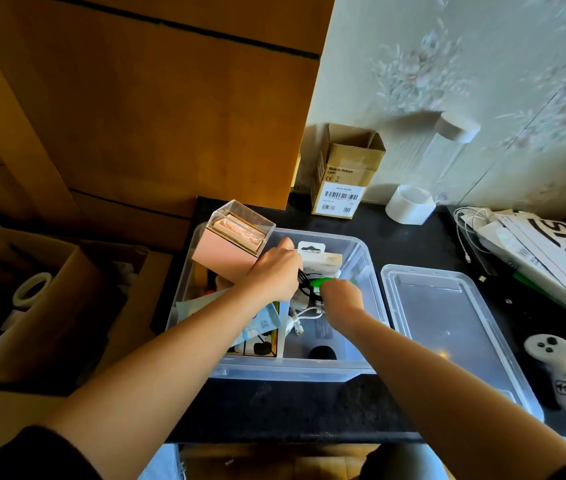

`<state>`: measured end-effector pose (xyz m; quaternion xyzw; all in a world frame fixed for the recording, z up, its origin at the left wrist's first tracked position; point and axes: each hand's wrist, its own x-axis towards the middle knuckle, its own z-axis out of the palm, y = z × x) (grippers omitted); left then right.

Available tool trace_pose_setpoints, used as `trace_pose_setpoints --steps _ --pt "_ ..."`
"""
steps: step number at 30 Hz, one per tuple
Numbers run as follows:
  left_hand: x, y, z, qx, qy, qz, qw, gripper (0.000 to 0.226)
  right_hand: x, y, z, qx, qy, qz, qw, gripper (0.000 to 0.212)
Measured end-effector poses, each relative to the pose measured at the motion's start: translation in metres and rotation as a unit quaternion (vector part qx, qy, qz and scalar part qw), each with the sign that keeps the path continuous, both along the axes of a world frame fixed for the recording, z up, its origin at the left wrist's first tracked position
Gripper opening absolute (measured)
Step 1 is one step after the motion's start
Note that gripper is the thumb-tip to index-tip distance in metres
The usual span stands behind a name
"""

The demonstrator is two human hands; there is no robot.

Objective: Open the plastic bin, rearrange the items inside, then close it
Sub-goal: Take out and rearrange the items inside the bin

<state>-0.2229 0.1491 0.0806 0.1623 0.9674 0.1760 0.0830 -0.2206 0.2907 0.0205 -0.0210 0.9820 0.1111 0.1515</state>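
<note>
A single wide-angle camera sits on the person's head and looks forward and steeply down along both forearms. It is close to the open plastic bin (361,251) on the dark counter (309,410), which fills the middle of the view. The wall (482,64) and wooden cabinet (136,98) bend at the edges. No second view overlaps it.

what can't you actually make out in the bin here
Head view only:
- What the right hand grips: its own knuckles hide all but a green tip.
- The black cable's full run, covered by the left hand.
- Print on the white hang-tab package: too small.
- Bin floor under both forearms.
</note>
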Motion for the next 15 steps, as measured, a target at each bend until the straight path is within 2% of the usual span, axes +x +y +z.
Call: trace_pose_setpoints --steps 4,7,8,11,15 --pt "0.0 0.001 0.0 -0.006 0.001 0.0 1.0 0.038 0.0 0.001 0.005 -0.042 -0.016 -0.039 0.998 0.025" --pt "-0.001 0.0 0.0 -0.011 0.001 -0.008 1.0 0.036 -0.004 0.002 0.012 -0.103 -0.073 -0.074 0.989 0.014" --pt "-0.002 0.001 0.0 -0.012 0.001 -0.008 1.0 0.037 -0.005 0.003 0.011 -0.142 -0.099 -0.094 0.98 0.012" --pt "-0.001 0.001 0.0 -0.013 -0.001 -0.007 1.0 0.04 -0.003 0.002 0.003 -0.252 -0.175 -0.165 0.937 0.026" --pt "0.0 0.001 0.0 -0.012 0.0 -0.009 1.0 0.04 0.001 -0.005 -0.008 -0.3 -0.18 -0.199 0.915 0.021"
